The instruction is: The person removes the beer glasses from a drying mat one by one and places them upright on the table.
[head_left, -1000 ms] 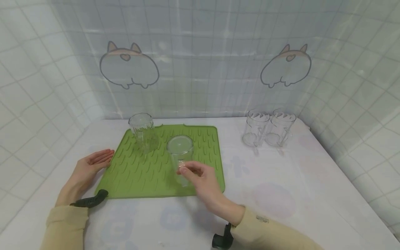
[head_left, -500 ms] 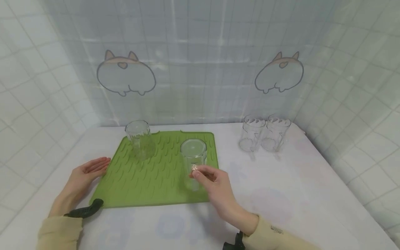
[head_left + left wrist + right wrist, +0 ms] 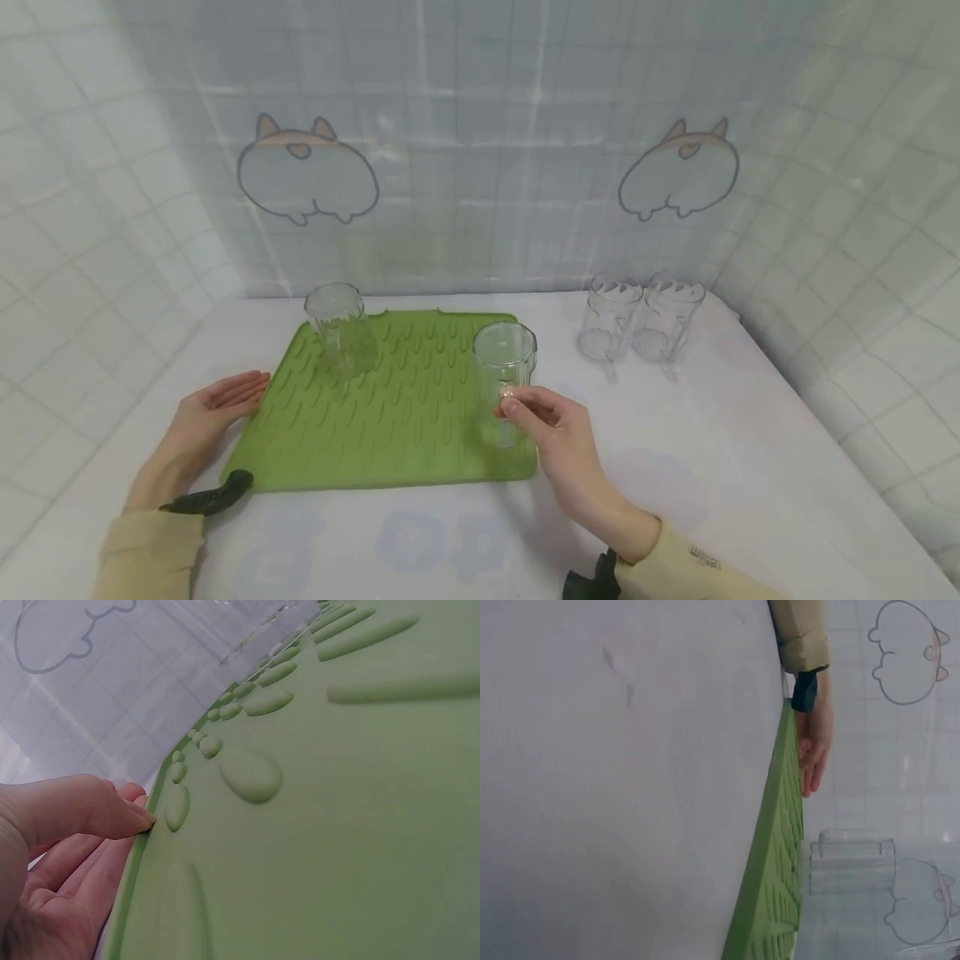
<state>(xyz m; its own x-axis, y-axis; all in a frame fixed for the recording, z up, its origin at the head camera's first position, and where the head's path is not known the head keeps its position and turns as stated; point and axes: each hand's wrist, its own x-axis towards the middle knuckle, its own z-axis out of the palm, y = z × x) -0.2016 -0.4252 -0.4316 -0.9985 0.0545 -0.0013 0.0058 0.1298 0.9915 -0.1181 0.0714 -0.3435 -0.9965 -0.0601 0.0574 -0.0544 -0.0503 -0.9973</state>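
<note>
My right hand (image 3: 558, 437) pinches the handle of a clear glass mug (image 3: 505, 346) in the head view. This mug is upright in line, over the right part of a green ridged mat (image 3: 390, 400); whether it touches the mat I cannot tell. My left hand (image 3: 210, 412) lies along the mat's left edge with straight fingers. In the left wrist view, the thumb of that left hand (image 3: 67, 855) touches the edge of the mat (image 3: 337, 840). Another clear glass (image 3: 337, 329) stands on the mat's back left corner.
Two more clear glass mugs (image 3: 611, 321) stand side by side on the white table covering (image 3: 720, 467) at the back right. Tile-patterned sheets (image 3: 480, 192) with cartoon animal drawings enclose the back and sides.
My right hand has carried the mug rightward across the mat, from near its middle to its right side. The left hand has stayed at the left edge.
</note>
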